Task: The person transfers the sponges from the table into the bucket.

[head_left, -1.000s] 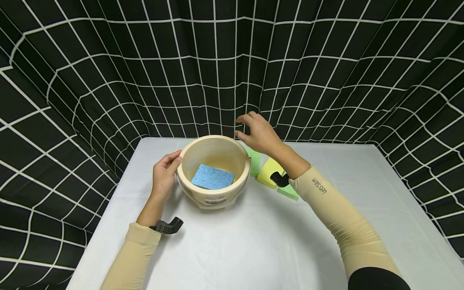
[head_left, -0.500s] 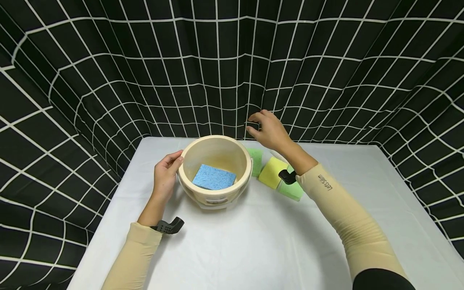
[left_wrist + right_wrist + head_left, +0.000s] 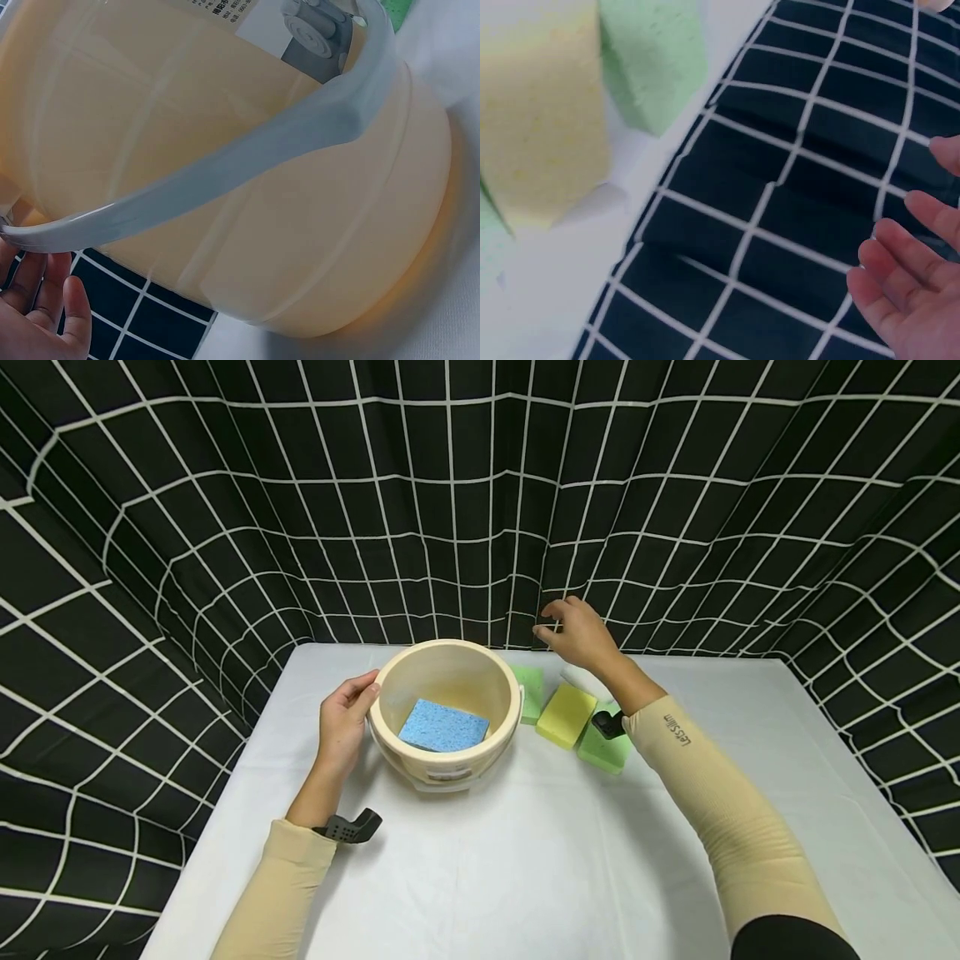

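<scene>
Right hand [image 3: 583, 633] has moved right, away from the bucket [image 3: 450, 672], and is empty, fingers loosely bent; that leaves the bucket's mouth clear, blue sponge [image 3: 444, 727] lying inside. Your left hand [image 3: 342, 727] grips the rim. Yellow sponge [image 3: 566, 717], far green sponge [image 3: 531, 693] and near green sponge [image 3: 602, 750] sit outside on the desk [image 3: 525, 860]. Your right wrist [image 3: 633, 687] blocks part of a white thing [image 3: 585, 681]; can't tell what it is. Bucket overlaps far green sponge.

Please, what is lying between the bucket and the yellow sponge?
A green sponge lies between the bucket and the yellow sponge; the head view shows it.
</scene>
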`<action>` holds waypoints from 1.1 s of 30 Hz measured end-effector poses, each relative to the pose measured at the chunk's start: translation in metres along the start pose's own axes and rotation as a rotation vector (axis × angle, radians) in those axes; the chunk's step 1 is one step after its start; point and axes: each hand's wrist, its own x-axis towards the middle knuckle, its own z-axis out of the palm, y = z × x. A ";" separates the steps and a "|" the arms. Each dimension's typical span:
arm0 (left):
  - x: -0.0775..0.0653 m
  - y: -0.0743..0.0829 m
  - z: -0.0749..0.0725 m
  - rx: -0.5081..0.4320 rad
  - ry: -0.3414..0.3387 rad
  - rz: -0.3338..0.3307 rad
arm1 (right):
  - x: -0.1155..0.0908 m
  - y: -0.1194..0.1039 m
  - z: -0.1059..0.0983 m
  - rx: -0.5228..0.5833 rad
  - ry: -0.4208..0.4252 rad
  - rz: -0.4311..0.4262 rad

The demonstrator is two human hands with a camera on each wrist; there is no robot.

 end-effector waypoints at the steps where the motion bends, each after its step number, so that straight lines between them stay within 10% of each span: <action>1: 0.000 0.000 0.000 0.001 -0.001 -0.001 | 0.000 0.004 0.001 -0.002 -0.005 0.007; 33: 0.000 0.001 0.000 -0.011 -0.002 -0.005 | 0.003 0.082 0.031 -0.074 -0.130 0.216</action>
